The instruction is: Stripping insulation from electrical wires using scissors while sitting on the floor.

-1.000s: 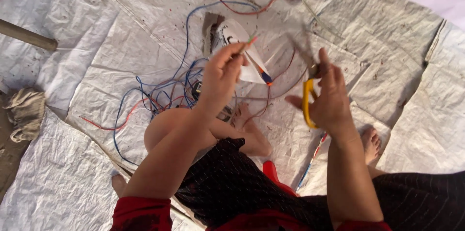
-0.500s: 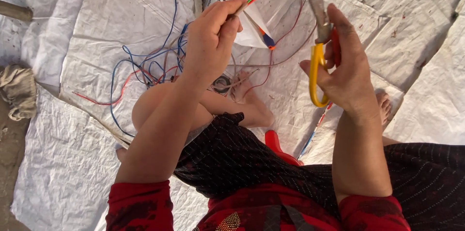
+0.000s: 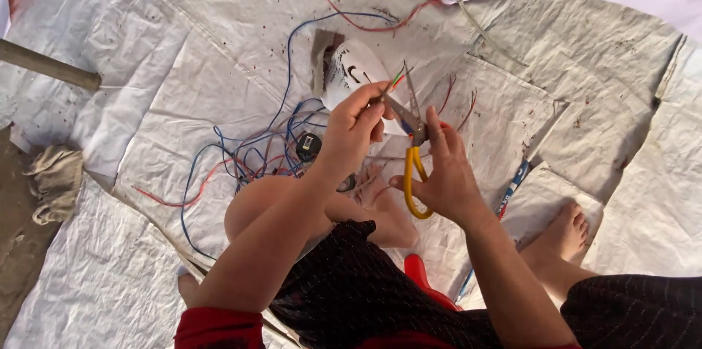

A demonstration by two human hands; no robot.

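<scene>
Left hand: fingertips pinched on a thin bundle of coloured wire ends, held above the bent knee, near the middle of the white woven sheet.

Right hand: fingers through the yellow handles of the scissors, blades parted, tips up at the pinched wire ends, just beside the left hand.

Below the hands: tangle of blue and red wires on the sheet, a small black round part in it, a white curved piece beyond.

Edges: grey pipe and crumpled rag far left, well apart; 1 bare foot at right. Bare sheet lies open upper left and far right.
</scene>
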